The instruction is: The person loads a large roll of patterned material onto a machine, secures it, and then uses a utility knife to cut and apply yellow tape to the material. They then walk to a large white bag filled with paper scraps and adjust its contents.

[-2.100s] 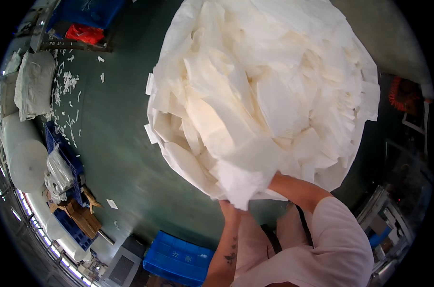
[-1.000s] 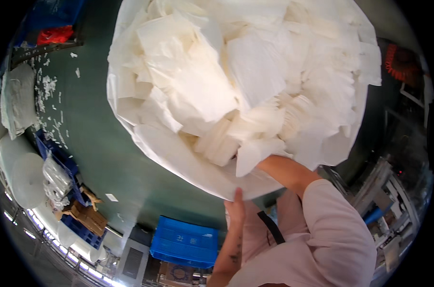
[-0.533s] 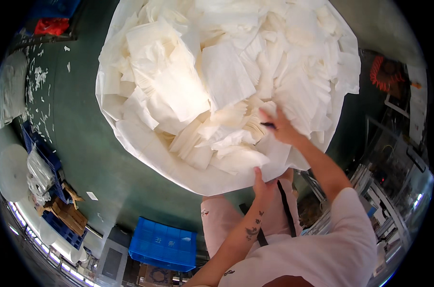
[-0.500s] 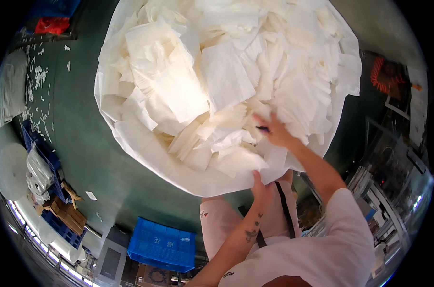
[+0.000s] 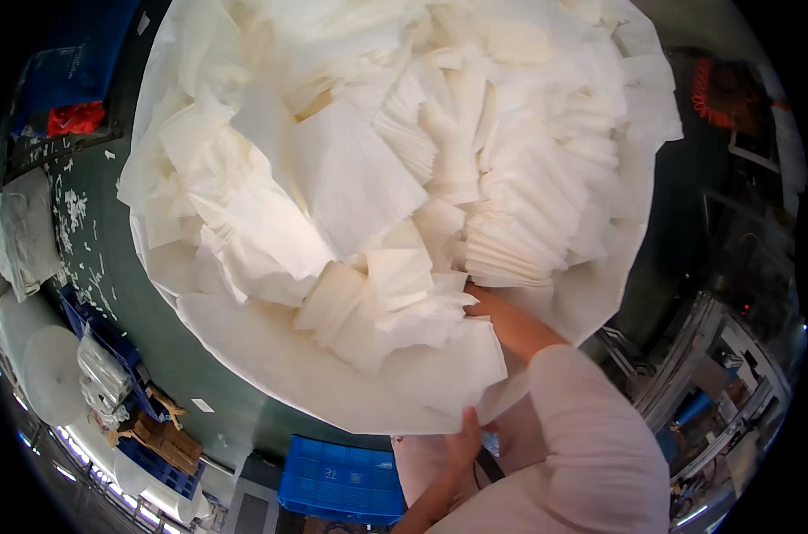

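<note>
Two hands on one big white sack [image 5: 279, 374], which fills most of the head view and is packed with loose white folded sheets [image 5: 359, 178]. Left hand [image 5: 464, 438] sits at the sack's near lower rim, fingers up against the fabric edge, gripping it as far as can be seen; palm side hidden. Right hand [image 5: 477, 299] is pushed in among the sheets just inside the near rim; only the wrist and forearm show, so whether its fingers are spread or closed cannot be told. Right sleeve is pale pink [image 5: 591, 427].

The sack sits over a dark green floor [image 5: 110, 294] scattered with small white scraps at left. A blue plastic crate [image 5: 341, 476] is just below the sack's near edge, left of the left forearm. White bundles [image 5: 25, 231] lie at far left, well apart from the sack. A red item [image 5: 74, 116] sits at upper left.
</note>
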A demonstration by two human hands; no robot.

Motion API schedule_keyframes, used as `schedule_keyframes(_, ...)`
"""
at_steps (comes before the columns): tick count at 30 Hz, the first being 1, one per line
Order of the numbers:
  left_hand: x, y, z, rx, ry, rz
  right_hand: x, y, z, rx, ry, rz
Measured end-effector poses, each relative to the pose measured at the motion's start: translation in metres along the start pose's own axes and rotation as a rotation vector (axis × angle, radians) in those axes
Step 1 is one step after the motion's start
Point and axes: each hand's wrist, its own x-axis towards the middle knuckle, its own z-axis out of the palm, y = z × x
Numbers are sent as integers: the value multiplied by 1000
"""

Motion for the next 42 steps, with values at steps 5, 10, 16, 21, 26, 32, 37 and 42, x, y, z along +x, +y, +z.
schedule_keyframes(5,2,-22,15,-590,-194,-156,-89,-69,-84,-699,-291,-16)
schedule_keyframes(10,-19,-7,113,-833,-230,-342,-147,-94,-182,-391,425,-506)
schedule_keyframes(16,32,47,221,-1237,-170,-380,-118,-113,-263,-582,661,-819)
schedule_keyframes(21,51,65,277,-1469,-63,-459,-131,-85,-276,-1108,875,-544)
schedule_keyframes(26,47,11,325,-1013,96,-118,-65,36,-256,-263,397,-376)
schedule_keyframes(32,-1,-5,298,-748,-17,-108,-71,60,-137,-1298,77,-443)
schedule_keyframes(37,-12,-1,291,-968,45,54,4,98,-144,-957,-245,-87)
schedule_keyframes(42,-10,2,298,-1117,149,10,40,148,-166,-869,-175,-358)
